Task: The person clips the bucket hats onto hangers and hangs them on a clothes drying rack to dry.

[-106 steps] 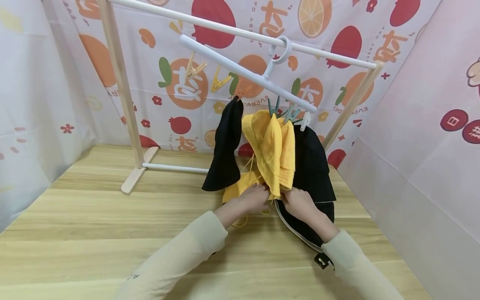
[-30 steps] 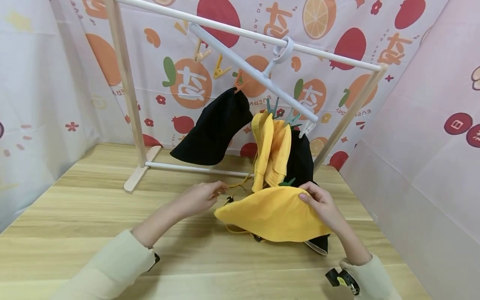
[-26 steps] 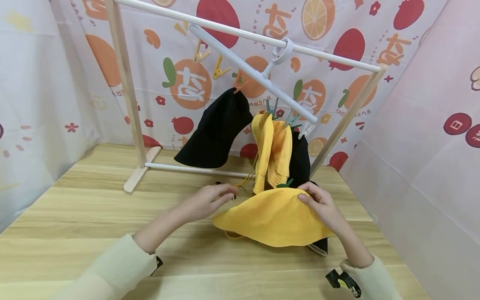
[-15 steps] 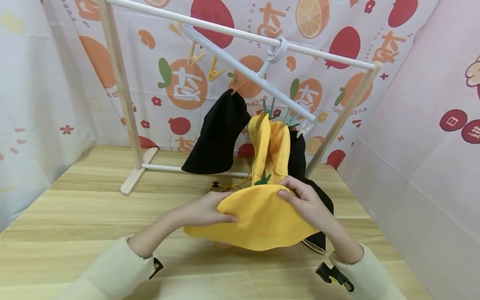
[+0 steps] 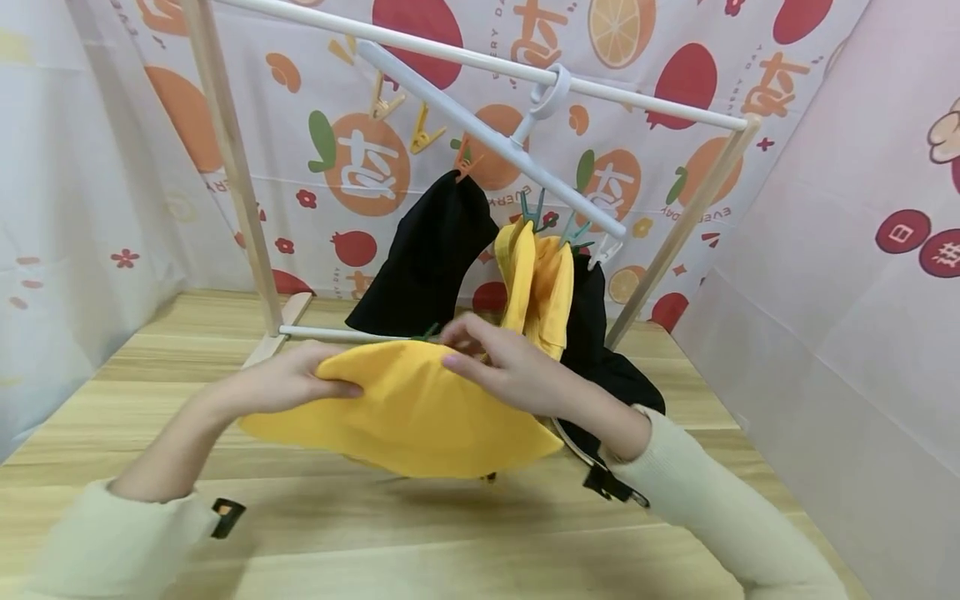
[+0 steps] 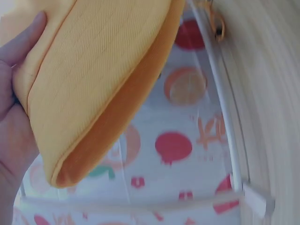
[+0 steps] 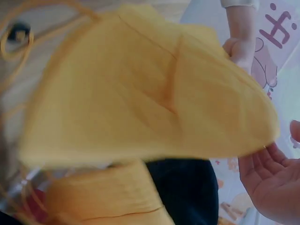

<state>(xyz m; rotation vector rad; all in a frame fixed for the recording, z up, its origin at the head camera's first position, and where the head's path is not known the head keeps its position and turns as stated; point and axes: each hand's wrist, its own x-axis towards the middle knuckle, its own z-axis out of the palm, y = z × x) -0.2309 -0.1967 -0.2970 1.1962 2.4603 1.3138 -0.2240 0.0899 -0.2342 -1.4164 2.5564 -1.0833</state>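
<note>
A yellow bucket hat (image 5: 420,408) is held above the table, brim toward me, with a green leaf on its top. My left hand (image 5: 285,383) grips its left side, thumb in front; in the left wrist view that thumb presses the cloth. My right hand (image 5: 510,367) is at the hat's upper right, thumb and fingers apart. In the right wrist view the right fingers (image 7: 262,164) lie at the hat's edge, partly behind it, and the thumb stands off. Behind hang a black hat (image 5: 427,258), yellow hats (image 5: 551,292) and another black hat (image 5: 588,308).
The pale hanger (image 5: 480,129) tilts down to the right from the white rail. A beige clip (image 5: 384,102) and a yellow clip (image 5: 424,133) hang without hats at its left. A black item with a pale edge (image 5: 622,383) lies on the table (image 5: 510,558) at right.
The yellow hat, earlier low beneath the hanging hats, has been lifted out and carried left. The left hand let go of the yellow cord and took the hat's left side. The right fingers have loosened.
</note>
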